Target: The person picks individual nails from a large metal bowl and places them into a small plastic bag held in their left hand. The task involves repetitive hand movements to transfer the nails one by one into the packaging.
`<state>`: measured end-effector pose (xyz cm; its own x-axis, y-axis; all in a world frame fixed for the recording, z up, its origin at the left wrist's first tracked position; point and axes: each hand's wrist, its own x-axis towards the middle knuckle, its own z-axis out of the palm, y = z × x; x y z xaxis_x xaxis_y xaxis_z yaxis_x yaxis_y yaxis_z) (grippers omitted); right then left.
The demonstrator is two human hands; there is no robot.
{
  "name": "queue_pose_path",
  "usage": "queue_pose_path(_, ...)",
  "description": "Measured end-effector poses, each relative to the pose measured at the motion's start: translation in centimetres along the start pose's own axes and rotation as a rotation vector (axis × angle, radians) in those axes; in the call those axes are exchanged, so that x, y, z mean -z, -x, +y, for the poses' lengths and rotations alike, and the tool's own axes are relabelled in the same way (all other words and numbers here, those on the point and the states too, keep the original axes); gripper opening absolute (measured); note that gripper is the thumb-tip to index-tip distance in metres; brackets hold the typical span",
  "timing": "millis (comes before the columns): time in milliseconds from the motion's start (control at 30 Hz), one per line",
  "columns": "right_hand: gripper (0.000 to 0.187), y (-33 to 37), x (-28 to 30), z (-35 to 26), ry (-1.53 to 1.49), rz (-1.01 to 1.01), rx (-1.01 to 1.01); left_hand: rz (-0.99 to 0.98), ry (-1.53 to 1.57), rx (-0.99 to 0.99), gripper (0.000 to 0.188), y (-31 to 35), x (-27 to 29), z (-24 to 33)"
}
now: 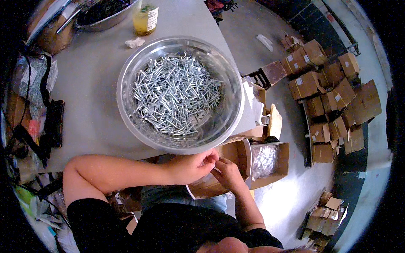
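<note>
A large clear bowl (126, 122) stands on the grey table in front of me, with a heap of silvery screws (177, 90) inside. My left hand (196, 168) is just below the bowl's near rim, its fingers curled closed. Close against it, my right hand (229, 173) is pinched, the fingertips of both hands meeting. Whatever they hold is too small or too hidden to name. Beneath my hands, by my lap, sits an open cardboard box (236, 154).
Right of that box is another carton (276, 166) with clear plastic bags (265, 160). A cup of yellowish drink (145, 20) and crumpled tissue (135, 42) stand beyond the bowl. A metal basin (105, 19) is far left. Cardboard boxes (333, 97) are stacked at right.
</note>
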<state>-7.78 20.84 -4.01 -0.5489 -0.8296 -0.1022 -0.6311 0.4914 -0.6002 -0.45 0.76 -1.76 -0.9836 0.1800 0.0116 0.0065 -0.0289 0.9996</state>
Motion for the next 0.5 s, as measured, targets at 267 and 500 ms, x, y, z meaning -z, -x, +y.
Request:
queue_pose_path(267, 0.016, -0.1, 5.9, -5.3, -0.125, -0.06, -0.083, -0.078, -0.3, -0.092, 0.015, 0.4, 0.6, 2.0)
queue_pose_path(500, 0.03, -4.7, 11.6, -8.9, 0.046, 0.242, 0.238, -0.09, -0.403, -0.083, 0.013, 0.7, 0.2, 1.3)
